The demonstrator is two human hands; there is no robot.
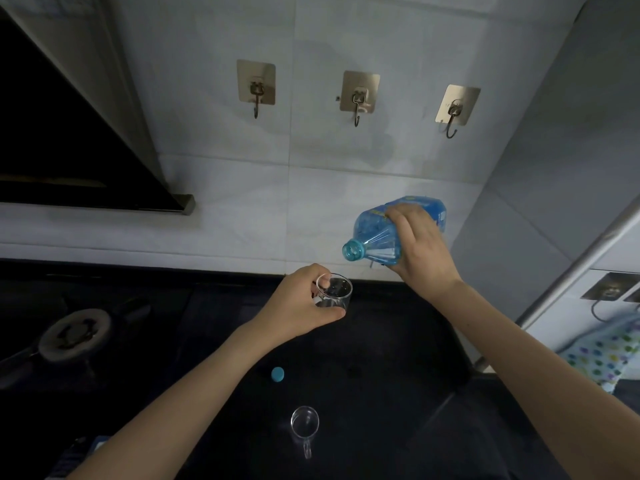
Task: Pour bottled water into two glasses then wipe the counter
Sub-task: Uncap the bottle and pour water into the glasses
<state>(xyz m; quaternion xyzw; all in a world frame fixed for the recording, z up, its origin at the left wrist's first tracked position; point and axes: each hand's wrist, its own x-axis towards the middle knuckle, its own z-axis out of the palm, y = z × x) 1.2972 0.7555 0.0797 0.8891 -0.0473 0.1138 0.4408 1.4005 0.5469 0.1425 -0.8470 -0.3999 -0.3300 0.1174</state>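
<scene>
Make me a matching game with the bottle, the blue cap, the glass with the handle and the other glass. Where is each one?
1 bottle
2 blue cap
3 handled glass
4 other glass

A held by the left hand
B tilted in the right hand
C standing alone, nearest the person
D lying loose on the dark counter

Pairs: 1-B, 2-D, 3-C, 4-A
</scene>
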